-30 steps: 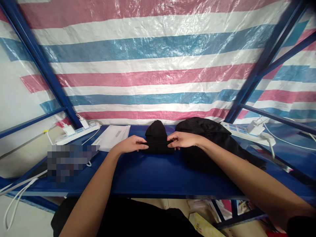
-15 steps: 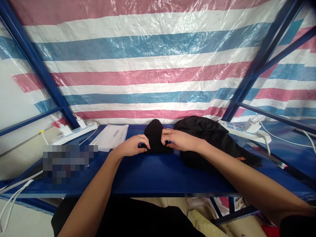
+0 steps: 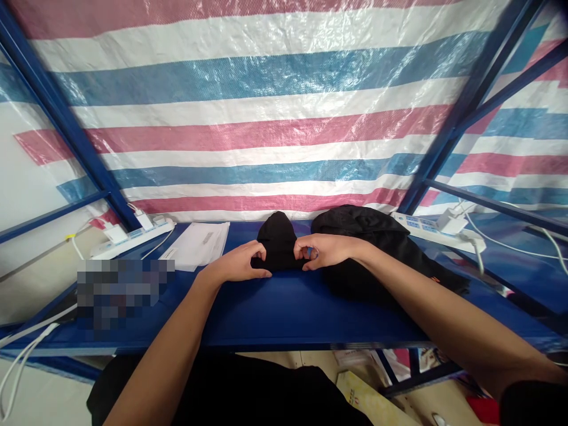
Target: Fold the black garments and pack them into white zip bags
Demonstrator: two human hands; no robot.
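Right, black cloth (image 3: 278, 235): there it lay, a folded bundle at the centre of the frame, its rounded end towards the top and its broader edge nearest the person.
Left hand (image 3: 237, 261): in it came from the lower left, thumb and fingers curved apart in a C at the cloth's left edge, thumb low; whether it pinched any fabric, you could not tell.
Right hand (image 3: 332, 249): almost a mirror of that, curled at the cloth's right edge, a gap showing between thumb and fingers; a firm pinch could not be made out here either.
Dark garment (image 3: 361, 228): heaped right of centre, partly behind the right wrist and forearm.
White papers (image 3: 195, 244): flat, left of centre, just beyond the left hand.
Power strips (image 3: 133, 238): one at mid-left, another at mid-right, both with white plugs in.
Blue tabletop (image 3: 266, 313): across the lower middle, under all of it.
Striped sheet (image 3: 266, 130): red, white and blue, filling the upper frame.
Yellow box (image 3: 373, 399): down at the lower right, below the tabletop.
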